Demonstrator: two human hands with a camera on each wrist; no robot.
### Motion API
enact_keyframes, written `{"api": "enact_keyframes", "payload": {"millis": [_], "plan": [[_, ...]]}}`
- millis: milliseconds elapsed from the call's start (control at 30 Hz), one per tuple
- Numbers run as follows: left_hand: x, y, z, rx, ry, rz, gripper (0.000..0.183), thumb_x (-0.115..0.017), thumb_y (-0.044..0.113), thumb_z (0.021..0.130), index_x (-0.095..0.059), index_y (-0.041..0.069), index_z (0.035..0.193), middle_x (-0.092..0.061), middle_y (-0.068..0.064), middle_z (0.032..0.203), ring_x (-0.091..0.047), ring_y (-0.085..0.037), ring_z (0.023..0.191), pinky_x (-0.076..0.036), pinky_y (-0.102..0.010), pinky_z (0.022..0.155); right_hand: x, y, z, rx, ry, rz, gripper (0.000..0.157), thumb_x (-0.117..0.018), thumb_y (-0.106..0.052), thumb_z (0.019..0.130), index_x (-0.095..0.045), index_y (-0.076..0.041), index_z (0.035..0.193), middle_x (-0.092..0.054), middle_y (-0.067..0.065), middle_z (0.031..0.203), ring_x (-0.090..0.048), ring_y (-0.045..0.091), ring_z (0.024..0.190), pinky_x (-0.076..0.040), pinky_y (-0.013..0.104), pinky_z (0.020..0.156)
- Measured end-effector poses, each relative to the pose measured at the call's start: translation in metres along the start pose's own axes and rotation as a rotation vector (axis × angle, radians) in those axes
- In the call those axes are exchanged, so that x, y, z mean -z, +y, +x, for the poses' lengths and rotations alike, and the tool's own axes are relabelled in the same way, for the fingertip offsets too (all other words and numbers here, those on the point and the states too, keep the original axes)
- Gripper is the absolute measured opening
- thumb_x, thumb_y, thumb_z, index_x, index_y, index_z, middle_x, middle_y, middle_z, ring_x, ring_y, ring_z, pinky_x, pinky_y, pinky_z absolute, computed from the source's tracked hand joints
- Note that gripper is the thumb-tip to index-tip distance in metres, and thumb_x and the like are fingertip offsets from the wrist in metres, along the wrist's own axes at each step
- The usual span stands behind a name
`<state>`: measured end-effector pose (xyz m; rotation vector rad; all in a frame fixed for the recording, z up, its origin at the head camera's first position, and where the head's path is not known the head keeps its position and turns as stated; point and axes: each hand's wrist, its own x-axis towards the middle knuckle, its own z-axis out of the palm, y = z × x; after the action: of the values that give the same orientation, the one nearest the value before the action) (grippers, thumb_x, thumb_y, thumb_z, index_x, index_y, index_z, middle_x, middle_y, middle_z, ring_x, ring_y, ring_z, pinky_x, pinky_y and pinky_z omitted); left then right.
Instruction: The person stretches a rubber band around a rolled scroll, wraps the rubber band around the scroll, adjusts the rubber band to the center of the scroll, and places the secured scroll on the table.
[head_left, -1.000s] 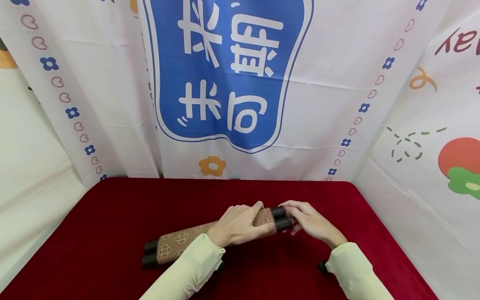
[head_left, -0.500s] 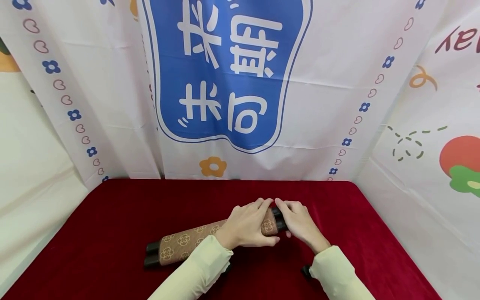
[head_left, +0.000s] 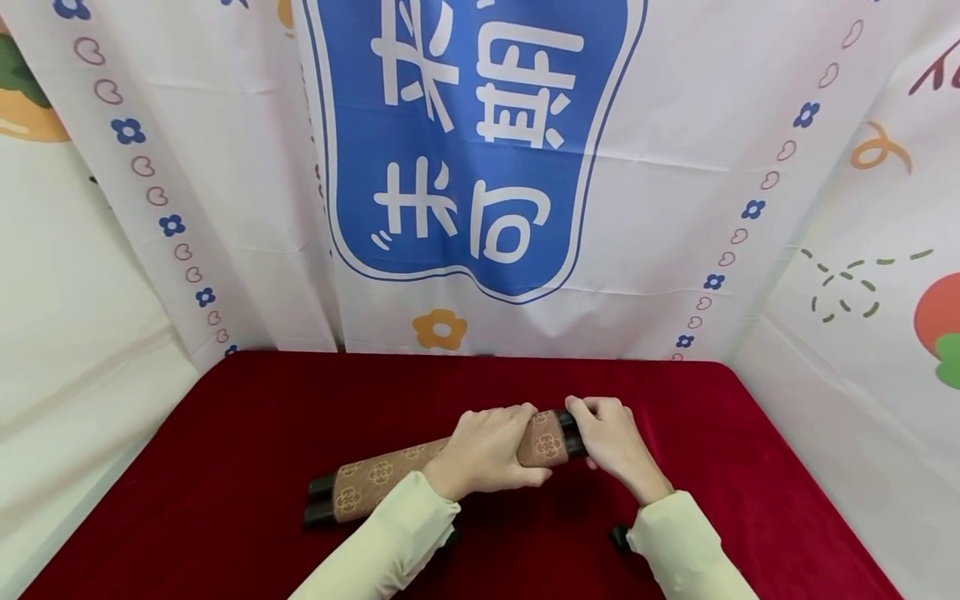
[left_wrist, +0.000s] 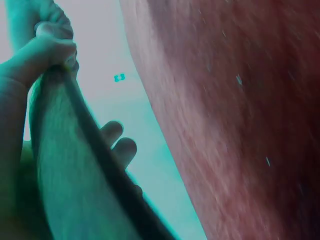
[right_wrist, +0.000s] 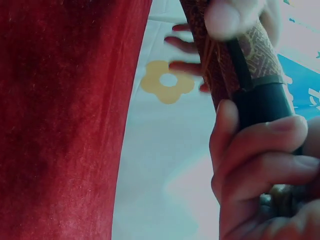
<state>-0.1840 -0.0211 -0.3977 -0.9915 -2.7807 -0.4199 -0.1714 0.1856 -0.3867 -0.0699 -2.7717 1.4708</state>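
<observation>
A rolled scroll (head_left: 378, 477) in brown cloth with a pale flower pattern lies slanted just over the red cloth, two black roller ends (head_left: 320, 504) showing at its left. My left hand (head_left: 483, 452) grips it from above, right of its middle, thumb on the near side. At the other end, my right hand (head_left: 611, 437) holds the black roller ends. Its fingers curl round a black end (right_wrist: 262, 105) in the right wrist view, where the left hand's thumb (right_wrist: 222, 20) presses the patterned cloth. Tinted and blurred, the left wrist view shows the scroll (left_wrist: 75, 160) running up to the right hand (left_wrist: 47, 50).
Red velvet cloth (head_left: 255, 425) covers the table. A white printed curtain (head_left: 645, 233) with a blue panel (head_left: 465, 142) hangs behind the far edge, and more white sheets (head_left: 825, 383) stand at both sides.
The right hand has moved in from loosely touching the black ends to gripping them. The left hand keeps its hold on the scroll. The whole view has shifted slightly.
</observation>
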Motion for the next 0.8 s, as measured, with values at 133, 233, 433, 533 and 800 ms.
{"api": "enact_keyframes", "payload": {"millis": [133, 233, 433, 533, 800], "plan": [[0.003, -0.002, -0.002, 0.018, -0.005, 0.031, 0.067, -0.078, 0.065, 0.076, -0.063, 0.019, 0.123, -0.07, 0.006, 0.095, -0.061, -0.01, 0.075, -0.044, -0.029, 0.055, 0.001, 0.0, 0.001, -0.006, 0.007, -0.002, 0.045, -0.051, -0.038, 0.109, -0.067, -0.008, 0.08, -0.051, 0.003, 0.051, -0.051, 0.018, 0.04, -0.047, 0.031, 0.046], [0.001, 0.004, 0.001, 0.01, 0.003, 0.013, 0.081, -0.076, 0.069, 0.079, -0.059, 0.017, 0.14, -0.073, 0.004, 0.114, -0.068, -0.012, 0.091, -0.052, -0.031, 0.061, 0.001, -0.001, 0.002, -0.005, 0.008, -0.004, 0.044, -0.05, -0.037, 0.109, -0.069, -0.008, 0.082, -0.051, 0.003, 0.05, -0.051, 0.018, 0.039, -0.047, 0.031, 0.045], [-0.004, 0.013, 0.006, 0.0, 0.036, -0.031, 0.072, -0.075, 0.068, 0.084, -0.059, 0.021, 0.137, -0.072, 0.007, 0.116, -0.068, -0.009, 0.094, -0.053, -0.03, 0.063, 0.001, -0.003, 0.0, 0.0, 0.011, -0.011, 0.044, -0.05, -0.036, 0.109, -0.07, -0.008, 0.083, -0.052, 0.004, 0.051, -0.052, 0.019, 0.04, -0.047, 0.032, 0.045], [-0.003, 0.008, 0.0, 0.007, 0.031, -0.028, 0.068, -0.075, 0.066, 0.084, -0.06, 0.021, 0.133, -0.071, 0.008, 0.11, -0.066, -0.007, 0.088, -0.05, -0.028, 0.06, 0.002, -0.003, 0.0, 0.002, -0.002, -0.007, 0.045, -0.051, -0.037, 0.109, -0.069, -0.008, 0.081, -0.052, 0.004, 0.051, -0.053, 0.02, 0.04, -0.047, 0.032, 0.045], [0.005, -0.009, -0.014, 0.035, -0.008, 0.047, 0.067, -0.078, 0.063, 0.077, -0.063, 0.016, 0.123, -0.07, 0.006, 0.097, -0.06, -0.008, 0.075, -0.045, -0.028, 0.056, 0.004, 0.0, 0.003, 0.012, 0.001, -0.018, 0.047, -0.05, -0.038, 0.11, -0.065, -0.008, 0.076, -0.05, 0.003, 0.05, -0.052, 0.019, 0.04, -0.048, 0.032, 0.046]]}}
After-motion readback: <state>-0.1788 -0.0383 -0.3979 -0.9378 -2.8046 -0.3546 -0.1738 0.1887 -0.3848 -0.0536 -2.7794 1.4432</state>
